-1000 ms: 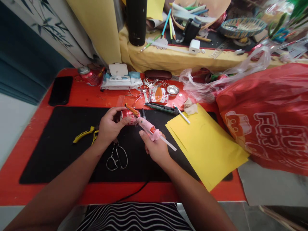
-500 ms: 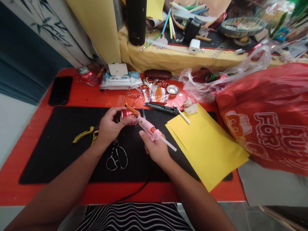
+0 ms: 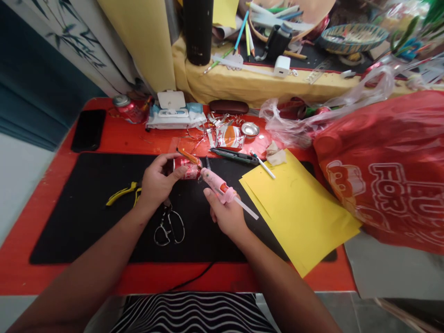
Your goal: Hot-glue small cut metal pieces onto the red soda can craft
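Note:
My left hand [image 3: 157,179] is closed round the left end of a red can [image 3: 188,169], which lies on its side above the black mat [image 3: 90,222]. An orange strip [image 3: 188,156] runs along the can's upper side. In my right hand [image 3: 226,213] is a pink glue gun [image 3: 215,183], a white glue stick [image 3: 247,207] jutting from its back. Its nozzle points at the can's right end; whether the two touch I cannot tell. Below my left hand lie scissors [image 3: 169,227] with wire-like handles. Yellow-handled pliers [image 3: 121,193] are partly hidden behind that hand.
Behind the can lie a utility knife [image 3: 234,156], cut metal scraps [image 3: 229,137] and a wet-wipes pack [image 3: 176,115]. Yellow sheets [image 3: 301,212] with a white pen [image 3: 263,165] are on the right, beside a big red bag [image 3: 385,171]. A phone [image 3: 89,130] lies far left.
The glue gun's nozzle has drawn slightly right, away from the orange strip. The can has turned a little, showing more of its side. My left hand keeps its hold.

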Demonstrator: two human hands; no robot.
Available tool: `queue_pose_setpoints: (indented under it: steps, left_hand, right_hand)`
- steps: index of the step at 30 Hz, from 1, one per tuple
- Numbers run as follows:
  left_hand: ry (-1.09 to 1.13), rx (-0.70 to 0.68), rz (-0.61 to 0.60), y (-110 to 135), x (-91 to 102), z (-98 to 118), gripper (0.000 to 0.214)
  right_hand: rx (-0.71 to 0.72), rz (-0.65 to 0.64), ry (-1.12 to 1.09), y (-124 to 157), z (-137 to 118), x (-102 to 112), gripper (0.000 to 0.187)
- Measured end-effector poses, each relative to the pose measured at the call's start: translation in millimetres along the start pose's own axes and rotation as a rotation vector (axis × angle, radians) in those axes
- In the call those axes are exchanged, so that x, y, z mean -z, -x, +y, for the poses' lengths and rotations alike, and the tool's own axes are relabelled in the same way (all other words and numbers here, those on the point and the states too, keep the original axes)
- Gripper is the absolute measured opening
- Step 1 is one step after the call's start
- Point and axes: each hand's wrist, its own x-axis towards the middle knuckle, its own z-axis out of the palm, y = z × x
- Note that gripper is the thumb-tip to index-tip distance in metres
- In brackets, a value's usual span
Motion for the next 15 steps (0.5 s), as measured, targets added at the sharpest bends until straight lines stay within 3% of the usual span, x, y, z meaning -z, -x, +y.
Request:
queue_pose_setpoints:
  steps: [15]
  left_hand:
    - [0.023, 0.007, -0.005, 0.6, 0.8, -1.9, 0.048]
  right_hand:
    - [0.011, 0.008, -0.016, -0.7, 0.9, 0.1, 0.058]
